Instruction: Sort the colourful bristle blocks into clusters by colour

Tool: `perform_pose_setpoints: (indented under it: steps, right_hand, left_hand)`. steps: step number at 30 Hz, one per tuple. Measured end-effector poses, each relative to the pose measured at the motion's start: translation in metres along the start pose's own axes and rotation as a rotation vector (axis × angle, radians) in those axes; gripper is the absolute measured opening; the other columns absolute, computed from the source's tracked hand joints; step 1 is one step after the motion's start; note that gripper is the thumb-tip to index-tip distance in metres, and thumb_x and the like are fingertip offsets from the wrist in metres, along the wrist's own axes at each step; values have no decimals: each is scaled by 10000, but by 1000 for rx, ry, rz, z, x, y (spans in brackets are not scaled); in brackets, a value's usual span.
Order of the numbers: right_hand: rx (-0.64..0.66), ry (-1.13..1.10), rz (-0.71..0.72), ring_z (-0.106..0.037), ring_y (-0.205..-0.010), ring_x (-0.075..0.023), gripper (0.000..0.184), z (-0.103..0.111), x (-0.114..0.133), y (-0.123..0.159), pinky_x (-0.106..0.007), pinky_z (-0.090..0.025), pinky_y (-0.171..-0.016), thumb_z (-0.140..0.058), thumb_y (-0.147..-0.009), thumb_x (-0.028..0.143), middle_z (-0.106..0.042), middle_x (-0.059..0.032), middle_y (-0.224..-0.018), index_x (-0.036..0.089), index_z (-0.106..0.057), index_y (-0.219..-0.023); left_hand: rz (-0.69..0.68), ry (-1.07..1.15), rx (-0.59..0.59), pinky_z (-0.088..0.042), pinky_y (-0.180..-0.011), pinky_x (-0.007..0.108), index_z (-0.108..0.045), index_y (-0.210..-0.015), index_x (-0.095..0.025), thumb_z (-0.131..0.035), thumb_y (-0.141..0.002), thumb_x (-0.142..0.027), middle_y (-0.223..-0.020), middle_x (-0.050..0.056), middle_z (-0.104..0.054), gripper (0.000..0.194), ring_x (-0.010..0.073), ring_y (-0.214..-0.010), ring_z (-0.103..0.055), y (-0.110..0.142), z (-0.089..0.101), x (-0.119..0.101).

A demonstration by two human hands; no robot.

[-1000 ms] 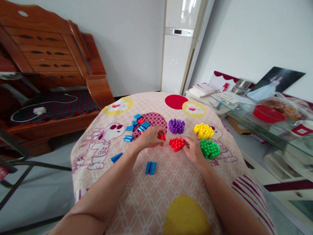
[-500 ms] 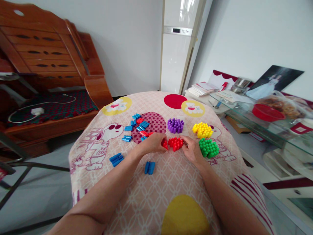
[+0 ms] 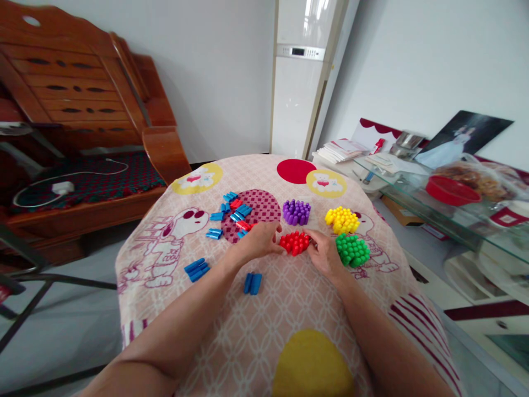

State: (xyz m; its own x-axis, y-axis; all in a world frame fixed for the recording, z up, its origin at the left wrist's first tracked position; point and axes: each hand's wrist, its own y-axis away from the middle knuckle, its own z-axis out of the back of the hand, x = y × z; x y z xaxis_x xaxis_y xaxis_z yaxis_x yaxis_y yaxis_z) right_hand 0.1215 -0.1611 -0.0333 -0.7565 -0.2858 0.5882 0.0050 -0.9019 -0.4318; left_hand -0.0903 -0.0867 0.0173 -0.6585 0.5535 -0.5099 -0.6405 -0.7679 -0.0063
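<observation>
Red pieces [image 3: 295, 242] stand clustered between left hand [image 3: 261, 241] and right hand [image 3: 324, 253].

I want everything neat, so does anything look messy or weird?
Yes: a few red pieces lie among the scattered blue pieces. That looks odd because other reds stand bunched between left hand and right hand. Nothing looks spilled.

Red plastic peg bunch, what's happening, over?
Left bare hand, open, beside red plastic peg bunch. Right bare hand at its other side. Bunch upright. Blue plastic pegs lie leftward, none between.
</observation>
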Motion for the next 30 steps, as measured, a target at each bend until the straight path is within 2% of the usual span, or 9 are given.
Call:
perform_pose_setpoints:
  steps: [2,4,7,10,14,19,23,27,30]
  right_hand:
    - [0,-5,-4,-677,-964,-206,487,0,0,0,-348,-538,-885,-456,-731,44,-716,-117,-1104,142,-671,-1157]
    - [3,-13,-6,-679,-936,-200,489,0,0,0,-345,-540,-876,-451,-727,45,-722,-107,-1080,150,-676,-1149]
    - [0,-20,-12,-676,-929,-199,501,0,0,-1,-344,-541,-870,-443,-715,45,-724,-100,-1064,156,-682,-1141]
    - [1,-17,-18,-674,-940,-204,506,0,0,-1,-348,-539,-882,-441,-705,47,-721,-111,-1075,142,-685,-1138]
    - [0,-6,-16,-673,-953,-206,501,0,-1,-1,-354,-537,-893,-450,-704,50,-723,-103,-1074,156,-688,-1131]
    - [-5,5,-11,-675,-963,-207,491,-1,-2,-1,-354,-540,-886,-453,-710,53,-724,-102,-1076,159,-687,-1128]
    - [-7,2,-8,-676,-963,-210,492,-1,-3,-1,-355,-542,-883,-446,-709,49,-721,-114,-1086,141,-685,-1130]
    - [-4,2,-7,-676,-958,-205,512,-1,-4,-1,-356,-541,-888,-443,-708,48,-723,-104,-1086,156,-680,-1149]
    - [-12,4,-6,-674,-969,-208,516,-2,-4,-1,-358,-542,-889,-452,-701,49,-724,-97,-1079,166,-684,-1146]
  left_hand:
    - [-3,14,-42,-415,-617,234,-654,-970,-155,-707,-688,-292,-803,22,-708,318,165,-720,-638,1,14,12]
    - [50,-36,-123,-415,-618,238,-680,-913,-161,-673,-726,-317,-810,32,-711,244,170,-725,-637,3,29,27]
    - [96,-161,-162,-427,-656,251,-714,-912,-184,-672,-729,-343,-857,42,-720,246,190,-769,-641,6,41,44]
    - [27,-223,-130,-454,-743,267,-726,-983,-205,-681,-725,-345,-977,60,-719,297,221,-883,-647,5,35,49]
    - [18,-321,-151,-468,-830,321,-719,-1014,-155,-645,-770,-315,-1023,129,-692,300,269,-960,-630,0,20,41]
    - [39,-393,-134,-473,-818,328,-708,-964,-137,-598,-807,-328,-1007,148,-683,271,271,-951,-625,-5,13,38]
    - [70,-401,-186,-474,-773,321,-705,-894,-123,-575,-803,-354,-956,153,-688,280,265,-898,-629,-8,11,40]
    - [47,-206,-271,-463,-700,271,-708,-823,-139,-586,-777,-369,-817,84,-700,265,199,-767,-625,-8,14,35]
    - [17,20,-273,-463,-656,240,-717,-855,-143,-587,-768,-363,-757,39,-704,270,162,-694,-625,-8,15,27]
